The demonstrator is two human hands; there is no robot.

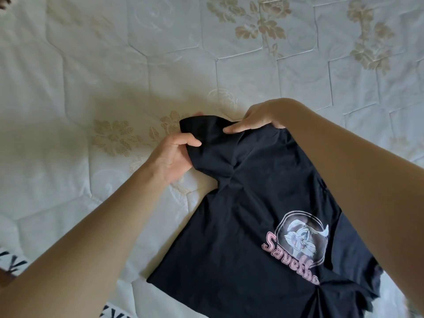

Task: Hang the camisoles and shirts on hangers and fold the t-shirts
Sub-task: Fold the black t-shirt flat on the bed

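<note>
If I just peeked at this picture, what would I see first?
You'd first spot the black t-shirt spread low and right on the bed, with a pink and white cartoon print near its lower right. Next, the left hand and right hand both pinching its far edge in the middle of the picture. Behind them lies a pale quilted mattress with tan flowers.

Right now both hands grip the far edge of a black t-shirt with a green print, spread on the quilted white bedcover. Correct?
Not quite. The head view shows the print is pink and white, not green. The rest holds: the left hand and right hand grip the far edge of the black t-shirt, spread on the quilted white bedcover.
</note>
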